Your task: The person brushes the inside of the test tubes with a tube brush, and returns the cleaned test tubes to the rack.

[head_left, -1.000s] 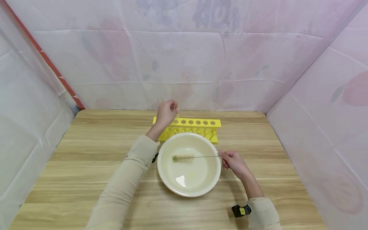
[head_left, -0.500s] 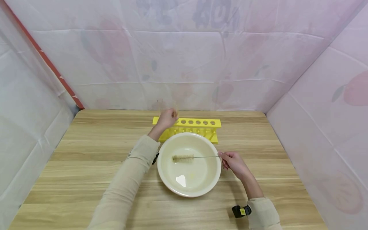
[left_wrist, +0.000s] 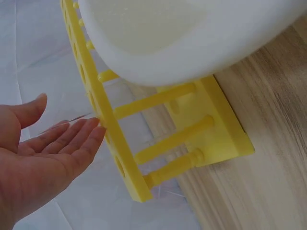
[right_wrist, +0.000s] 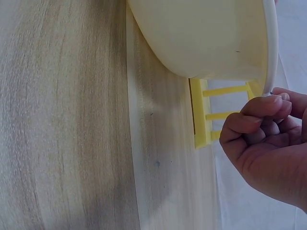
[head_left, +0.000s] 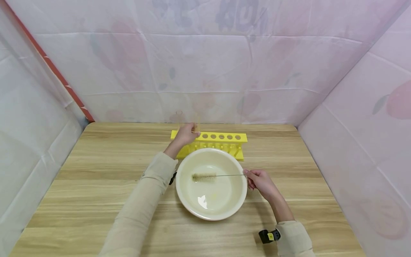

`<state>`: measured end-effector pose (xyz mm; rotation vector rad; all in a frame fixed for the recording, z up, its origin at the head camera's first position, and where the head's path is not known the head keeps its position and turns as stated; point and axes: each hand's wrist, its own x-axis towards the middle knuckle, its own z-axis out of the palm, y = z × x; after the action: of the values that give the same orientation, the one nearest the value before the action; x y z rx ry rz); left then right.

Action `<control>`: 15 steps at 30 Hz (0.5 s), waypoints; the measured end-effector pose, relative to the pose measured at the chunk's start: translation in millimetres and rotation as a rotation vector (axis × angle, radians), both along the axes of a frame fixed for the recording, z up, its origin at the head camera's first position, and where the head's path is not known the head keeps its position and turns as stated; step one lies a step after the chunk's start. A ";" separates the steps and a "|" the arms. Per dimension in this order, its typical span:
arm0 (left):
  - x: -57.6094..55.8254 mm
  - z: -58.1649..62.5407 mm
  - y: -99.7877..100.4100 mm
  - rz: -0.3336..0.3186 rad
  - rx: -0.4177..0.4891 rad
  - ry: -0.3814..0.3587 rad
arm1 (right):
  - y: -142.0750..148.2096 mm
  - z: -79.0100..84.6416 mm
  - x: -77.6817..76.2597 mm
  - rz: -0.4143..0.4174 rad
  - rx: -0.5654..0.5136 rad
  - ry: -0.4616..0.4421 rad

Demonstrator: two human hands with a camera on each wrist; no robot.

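Note:
A yellow test tube rack (head_left: 242, 139) stands behind a cream basin (head_left: 210, 216). My left hand (head_left: 186, 135) is at the rack's left part. In the left wrist view its fingers (left_wrist: 79, 139) extend fairly straight, fingertips at the rack's top plate, thumb apart. A faint clear test tube (head_left: 197, 125) rises from the rack beside these fingers, hard to make out. Another clear tube (head_left: 178, 113) shows its rim farther left. My right hand (head_left: 261, 182) pinches the wire handle of a test tube brush (head_left: 204, 176) at the basin's right rim. The bristle head is over the basin's inside.
Water with a bright reflection (head_left: 202, 202) lies in the basin. The wooden table (head_left: 96, 178) extends around it. Printed white sheets (head_left: 205, 71) hang behind and at both sides. A black wrist device (head_left: 269, 236) is on the right arm.
My left hand has come down onto the rack's top, and its fingers have loosened from the tube, which stands in the rack. The right hand and brush have barely moved.

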<state>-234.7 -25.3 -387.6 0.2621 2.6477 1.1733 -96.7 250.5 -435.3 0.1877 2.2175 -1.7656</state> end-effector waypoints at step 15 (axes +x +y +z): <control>40.9 -2.7 -33.1 -0.108 -0.124 0.060 | 7.8 9.6 3.5 -0.109 0.103 0.076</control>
<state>-193.8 -58.4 -390.3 0.4185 2.7072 0.9782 -93.3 258.4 -425.6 0.2734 2.3971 -1.7412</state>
